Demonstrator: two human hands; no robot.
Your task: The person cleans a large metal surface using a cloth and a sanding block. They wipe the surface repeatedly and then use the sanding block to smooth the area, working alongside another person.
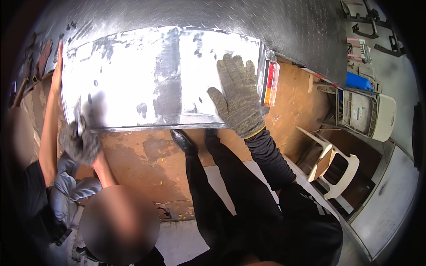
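My right hand (239, 95), in a grey-green knitted glove with a yellow cuff edge, lies flat on the right part of a bright white-streaked vehicle panel (128, 80). Its fingers are stretched out and it holds nothing. Beside the panel's lower left corner, my left hand (81, 144), in a grey knitted glove, is closed round a thin flat scraper-like tool (79, 117). The tool stands near the panel surface, and glare hides its exact kind and whether it touches. Patchy dark marks and a grey vertical band run through the white.
A co-worker's bare arm (51, 128) reaches to the panel's left edge. Right of the panel is a red and orange tail light (270, 83). Brown flooring (146, 168) lies below. A cream plastic chair (333, 164), a folding chair (384, 117) and metal brackets (366, 22) are at right.
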